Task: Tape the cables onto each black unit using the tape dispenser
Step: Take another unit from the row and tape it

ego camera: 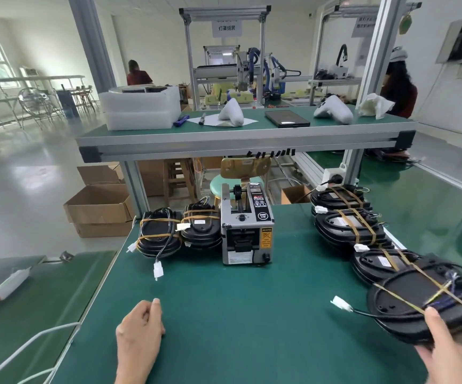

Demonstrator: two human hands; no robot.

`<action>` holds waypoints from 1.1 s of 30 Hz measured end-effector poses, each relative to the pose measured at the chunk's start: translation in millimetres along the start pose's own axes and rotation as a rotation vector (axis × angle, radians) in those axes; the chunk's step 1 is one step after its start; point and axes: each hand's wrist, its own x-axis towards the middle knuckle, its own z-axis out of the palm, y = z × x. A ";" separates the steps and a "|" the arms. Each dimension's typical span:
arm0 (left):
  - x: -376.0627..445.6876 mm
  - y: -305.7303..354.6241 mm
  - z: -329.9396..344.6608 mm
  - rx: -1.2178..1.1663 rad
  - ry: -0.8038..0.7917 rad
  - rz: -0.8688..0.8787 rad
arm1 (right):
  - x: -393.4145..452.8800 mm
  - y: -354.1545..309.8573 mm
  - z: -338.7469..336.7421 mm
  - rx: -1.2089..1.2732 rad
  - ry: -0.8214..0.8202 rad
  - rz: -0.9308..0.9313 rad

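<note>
My right hand [451, 353] grips a black round unit [415, 295] at the table's right edge, thumb on top; rubber bands cross it and its cable ends in a white connector [341, 303]. My left hand [139, 328] hovers over the green mat with fingers loosely curled, holding nothing. The grey tape dispenser [247, 228] stands in the middle at the back. Two stacks of banded black units [179, 231] sit to its left. Several more banded units [349, 217] line up along the right side.
A green-topped bench [252, 128] with white foam boxes, a dark tablet and white parts stands behind. Cardboard boxes [99, 209] lie on the floor at left. A side table at left holds a tool and white cables. Two people work in the background.
</note>
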 end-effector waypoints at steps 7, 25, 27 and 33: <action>2.7 -5.4 1.3 0.023 -0.005 -0.017 | -27.6 -15.2 40.9 -0.474 -0.677 -0.541; 0.4 -16.0 6.8 -0.002 -0.196 0.166 | -51.1 -12.6 198.1 -1.453 -1.600 -0.710; -1.7 -14.3 7.9 0.006 -0.241 0.199 | -48.5 -10.7 200.4 -1.443 -1.631 -0.685; -6.4 2.5 21.5 -0.033 -0.423 0.305 | -39.8 -6.7 197.8 -1.414 -1.660 -0.626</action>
